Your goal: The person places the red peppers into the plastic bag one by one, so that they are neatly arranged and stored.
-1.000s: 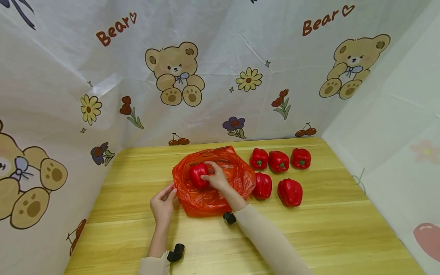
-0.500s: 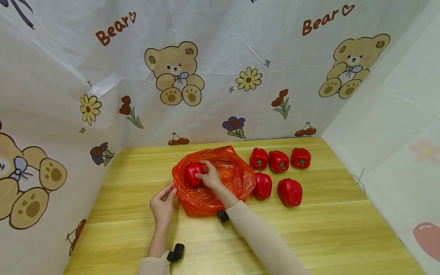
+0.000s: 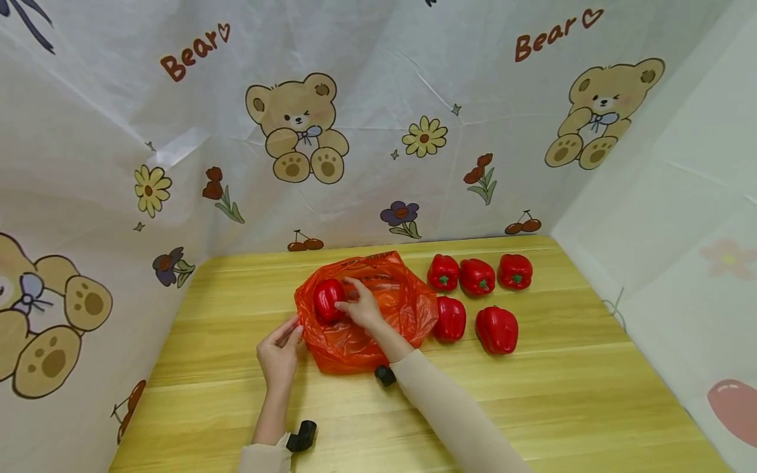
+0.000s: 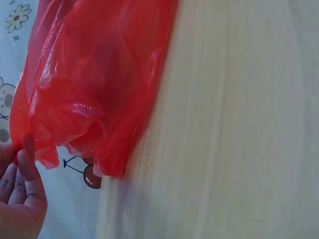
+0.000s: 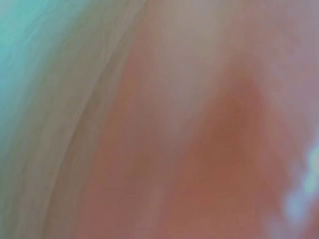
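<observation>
A red plastic bag lies spread on the table with its mouth facing up. At its left rim my left hand pinches the film between thumb and fingers; the left wrist view shows the same pinch on the bag. A glossy red bell pepper sits inside the bag's left part. My right hand reaches into the mouth and holds the pepper from its right side, thumb over its face and fingertips right at its upper right edge. Only blurred reddish film fills the right wrist view.
Several more red bell peppers stand right of the bag: a back row with a left pepper, a middle one and a right one, plus two nearer ones. A bear-printed cloth borders the wooden table.
My right hand has carried the bell pepper leftward inside the bag, and its fingers now lie nearer the pepper's right edge. My left hand keeps its pinch on the rim.
</observation>
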### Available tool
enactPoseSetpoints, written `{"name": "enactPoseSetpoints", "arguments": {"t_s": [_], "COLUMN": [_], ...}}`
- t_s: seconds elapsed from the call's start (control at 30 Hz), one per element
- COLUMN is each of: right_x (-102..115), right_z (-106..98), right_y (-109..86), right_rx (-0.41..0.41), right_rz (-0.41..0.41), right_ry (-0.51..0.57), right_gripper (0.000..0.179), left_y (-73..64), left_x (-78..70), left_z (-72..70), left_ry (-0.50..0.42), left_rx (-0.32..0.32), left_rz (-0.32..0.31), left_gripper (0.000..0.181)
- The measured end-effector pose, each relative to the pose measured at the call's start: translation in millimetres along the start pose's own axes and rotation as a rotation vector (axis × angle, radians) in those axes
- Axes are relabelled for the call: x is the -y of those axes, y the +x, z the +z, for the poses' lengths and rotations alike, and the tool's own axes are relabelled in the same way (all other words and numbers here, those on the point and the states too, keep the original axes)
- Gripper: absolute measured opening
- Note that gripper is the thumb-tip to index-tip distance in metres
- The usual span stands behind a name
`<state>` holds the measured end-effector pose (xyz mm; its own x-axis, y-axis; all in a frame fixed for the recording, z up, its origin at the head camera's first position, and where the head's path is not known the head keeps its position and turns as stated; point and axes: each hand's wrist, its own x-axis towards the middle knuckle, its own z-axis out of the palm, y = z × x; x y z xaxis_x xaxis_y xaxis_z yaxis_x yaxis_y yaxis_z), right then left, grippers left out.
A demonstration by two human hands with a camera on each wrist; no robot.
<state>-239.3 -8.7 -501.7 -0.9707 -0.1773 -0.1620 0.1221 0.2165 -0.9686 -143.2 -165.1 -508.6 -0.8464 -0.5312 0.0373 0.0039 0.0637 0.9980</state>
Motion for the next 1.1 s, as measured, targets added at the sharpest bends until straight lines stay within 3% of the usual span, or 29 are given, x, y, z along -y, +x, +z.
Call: {"name": "enactPoseSetpoints", "arguments": {"t_s": [0.5,0.8,1.1], "right_x": [17.0,-1.7,-20.0], "right_z": [-44.2,-104.7,-184.8], "right_y": [-53.8,-88.7,-123.8], "right_rx": [0.061,-0.095,-0.365], "right_rz": [-0.154,-0.265,-0.219], "right_ry": [0.048,-0.051,-0.071], "right_gripper": [0.055,0.054,0.052], "left_y": [-2.0,-3.1,-1.9], "left_x": [-1.5,0.0,0.7], "left_z": [-0.4,-1.0,-0.6], "left_ry": [0.007,0.012,0.009], "left_rx": [-0.003,0.004,-0.001], "left_rz": [0.013,-0.015,-0.022], "left_gripper": [0.026,0.027,0.027]}}
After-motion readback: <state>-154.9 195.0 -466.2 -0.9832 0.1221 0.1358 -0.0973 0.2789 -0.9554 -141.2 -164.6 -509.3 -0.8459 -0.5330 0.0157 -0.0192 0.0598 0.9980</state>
